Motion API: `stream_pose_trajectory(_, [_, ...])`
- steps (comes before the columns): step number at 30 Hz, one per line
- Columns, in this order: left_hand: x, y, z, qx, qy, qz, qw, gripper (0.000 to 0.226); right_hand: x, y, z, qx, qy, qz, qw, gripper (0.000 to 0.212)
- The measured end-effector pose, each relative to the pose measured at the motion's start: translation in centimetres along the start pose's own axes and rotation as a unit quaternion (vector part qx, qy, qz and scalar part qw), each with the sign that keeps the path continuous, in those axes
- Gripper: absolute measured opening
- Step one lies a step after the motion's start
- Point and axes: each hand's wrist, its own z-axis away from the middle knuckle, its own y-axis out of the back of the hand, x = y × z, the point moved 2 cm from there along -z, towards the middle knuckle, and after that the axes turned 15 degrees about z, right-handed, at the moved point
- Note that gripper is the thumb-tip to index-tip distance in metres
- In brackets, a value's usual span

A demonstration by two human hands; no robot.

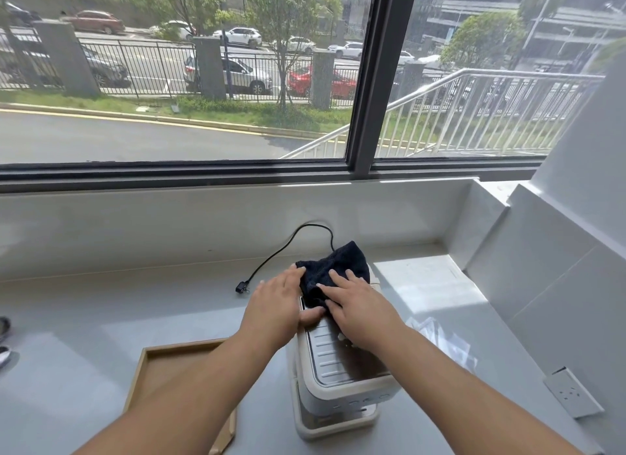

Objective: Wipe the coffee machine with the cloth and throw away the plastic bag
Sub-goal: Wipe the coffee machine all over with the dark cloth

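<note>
A person's two bare hands rest on a dark cloth point(333, 271) spread over the rear half of the top of a cream-coloured coffee machine point(338, 380), seen from a head-worn camera looking down at a pale grey surface point(101, 319) beneath a wide window point(362, 81). The right hand point(355, 310) lies flat on the cloth with its fingers spread and extended, palm down, gripping nothing. The left hand point(277, 302) sits at the cloth's left edge, fingers stretched forward along the fabric and thumb laid across the machine's ribbed metal top plate; it presses rather than pinches.

The machine stands upright near the middle of the surface, its front towards the camera. Behind it a black power cord point(288, 248) loops up against the back wall and trails away to the machine's left, ending in an unplugged plug point(241, 288) lying on the surface. To the machine's left and nearer the camera lies a shallow wooden tray point(149, 370), partly covered by the left forearm. To the machine's right a crumpled clear plastic bag point(440, 339) lies on the surface, apart from both hands. Further right of the machine, a white wall socket point(572, 392) is set into the sloping side wall. Beyond the glass are a road, railings and parked cars.
</note>
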Motion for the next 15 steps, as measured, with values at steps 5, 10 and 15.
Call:
stream_pose_trajectory(5, [0.1, 0.2, -0.1, -0.008, -0.009, -0.02, 1.0, 0.107, 0.0, -0.2, 0.8, 0.005, -0.006, -0.002, 1.0, 0.046])
stream_pose_trajectory(10, [-0.2, 0.2, -0.3, -0.004, -0.016, -0.037, 0.999, 0.116, -0.2, -0.6, 1.6, 0.014, -0.006, -0.009, 1.0, 0.045])
stream_pose_trajectory(15, [-0.3, 0.3, -0.2, -0.025, -0.01, -0.058, 0.998, 0.124, -0.3, -0.8, 2.9, 0.023, -0.009, -0.008, 1.0, 0.045])
